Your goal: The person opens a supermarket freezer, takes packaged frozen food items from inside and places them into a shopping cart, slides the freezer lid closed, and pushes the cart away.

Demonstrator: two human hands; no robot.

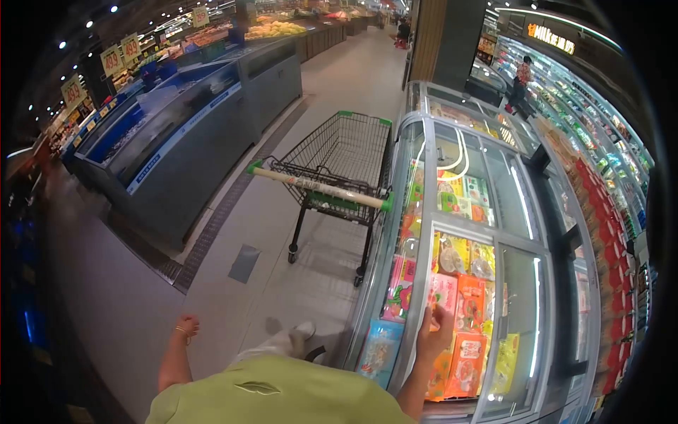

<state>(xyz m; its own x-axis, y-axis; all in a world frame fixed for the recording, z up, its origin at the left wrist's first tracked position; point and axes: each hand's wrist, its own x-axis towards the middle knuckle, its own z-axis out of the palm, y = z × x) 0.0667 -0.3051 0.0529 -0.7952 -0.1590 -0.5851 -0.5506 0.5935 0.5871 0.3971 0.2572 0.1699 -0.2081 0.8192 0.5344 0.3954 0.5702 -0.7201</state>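
My right hand (439, 324) is over the glass-topped freezer (429, 212), above pink and orange packets; its fingers are curled, and I cannot make out whether they hold anything. Beneath and beside it lie a pink packet (443, 288), an orange packet (467, 357) and yellow packets (454, 253). My left hand (188, 325), with a bracelet at the wrist, hangs low over the floor at the left, its fingers curled and blurred. An empty wire shopping cart (346, 152) stands ahead, its handle (318, 185) toward me, touched by neither hand.
Grey display counters (191, 152) line the left side of the aisle. A dark pillar (441, 49) rises beyond the freezer. At the right are red packages (600, 247) and refrigerated shelves (586, 106), with a person (521, 81) beside them. My shoe (305, 329) shows below the cart.
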